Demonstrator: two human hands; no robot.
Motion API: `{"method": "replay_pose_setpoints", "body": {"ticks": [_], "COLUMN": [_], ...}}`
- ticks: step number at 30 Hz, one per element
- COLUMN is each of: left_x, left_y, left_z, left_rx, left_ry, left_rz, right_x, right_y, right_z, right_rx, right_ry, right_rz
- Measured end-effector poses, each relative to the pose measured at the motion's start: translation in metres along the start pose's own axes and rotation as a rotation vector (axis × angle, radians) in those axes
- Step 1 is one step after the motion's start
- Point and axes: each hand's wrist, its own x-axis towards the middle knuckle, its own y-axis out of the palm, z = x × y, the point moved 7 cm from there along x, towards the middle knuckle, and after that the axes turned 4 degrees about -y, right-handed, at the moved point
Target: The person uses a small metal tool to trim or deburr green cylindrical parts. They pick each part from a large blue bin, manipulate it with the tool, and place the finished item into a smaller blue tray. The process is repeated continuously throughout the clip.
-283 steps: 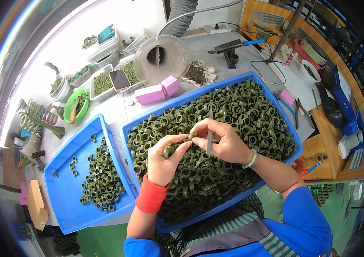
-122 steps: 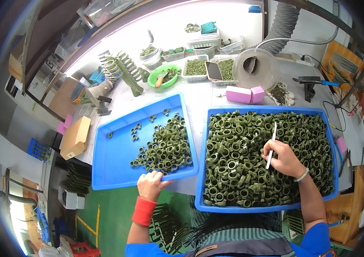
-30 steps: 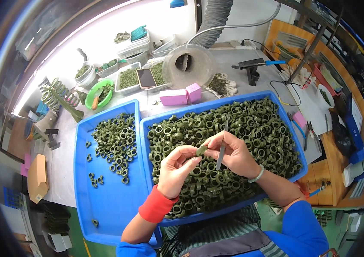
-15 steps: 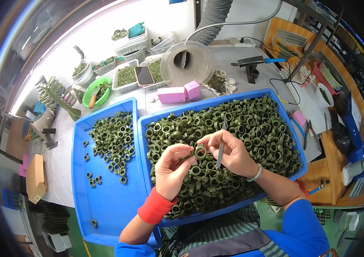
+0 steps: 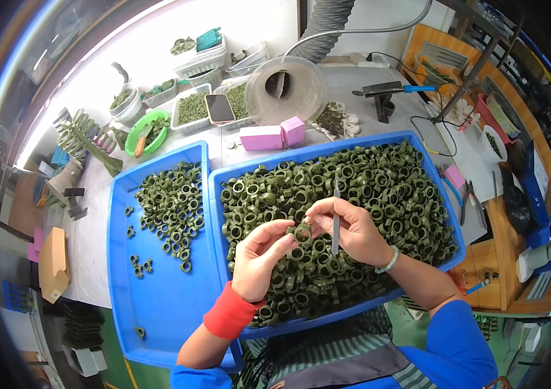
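A dark green ring (image 5: 302, 234) is pinched between the thumb and fingertips of my left hand (image 5: 255, 262). My right hand (image 5: 353, 238) is closed around a slim grey scalpel-like knife (image 5: 336, 223), which stands nearly upright in its fingers. The right thumb and index fingertips meet the ring's right side. Both hands hover over a large blue tray (image 5: 458, 245) heaped with similar green rings (image 5: 392, 194). To the left, a second blue tray (image 5: 165, 305) carries a smaller pile of rings (image 5: 170, 201) in its upper half, with a single ring near its lower left.
Behind the trays are pink blocks (image 5: 261, 138), a phone (image 5: 220, 108) lying on tubs of small green pieces, a clear round hood (image 5: 314, 97) and a green bowl (image 5: 131, 139). Pliers (image 5: 473, 198) lie at right; a cardboard box (image 5: 54, 264) stands at left.
The ring has turned between my fingers, from face-on to more tilted. My right hand and knife have shifted slightly right. The view has moved a little.
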Motion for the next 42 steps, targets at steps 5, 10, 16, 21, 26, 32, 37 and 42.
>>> {"method": "replay_pose_setpoints", "body": {"ticks": [5,10,16,21,26,32,37,42], "left_x": [0.000,-0.001,-0.005,-0.007,-0.009,-0.009,-0.007,-0.005], "left_y": [-0.001,-0.005,-0.002,0.006,0.009,0.009,0.005,0.002], "left_z": [-0.002,-0.005,-0.010,-0.013,-0.015,-0.015,-0.015,-0.013], "left_rx": [0.020,0.161,0.264,0.275,0.345,0.366,0.326,0.279], "left_ry": [0.063,0.205,0.284,0.389,0.438,0.434,0.388,0.333], "left_rz": [0.004,-0.017,-0.065,-0.059,-0.053,-0.053,-0.043,-0.008], "right_x": [-0.001,-0.002,-0.003,-0.005,-0.004,-0.004,-0.003,-0.004], "right_y": [0.003,0.009,0.008,0.013,0.011,0.012,0.012,0.011], "right_z": [0.006,0.010,0.008,0.002,-0.005,-0.008,-0.010,-0.010], "right_rx": [-0.100,-0.112,-0.162,-0.043,0.065,0.198,0.267,0.264], "right_ry": [0.011,-0.012,-0.002,0.053,0.089,0.153,0.168,0.200], "right_rz": [0.034,0.080,0.114,0.086,0.093,0.103,0.126,0.152]}}
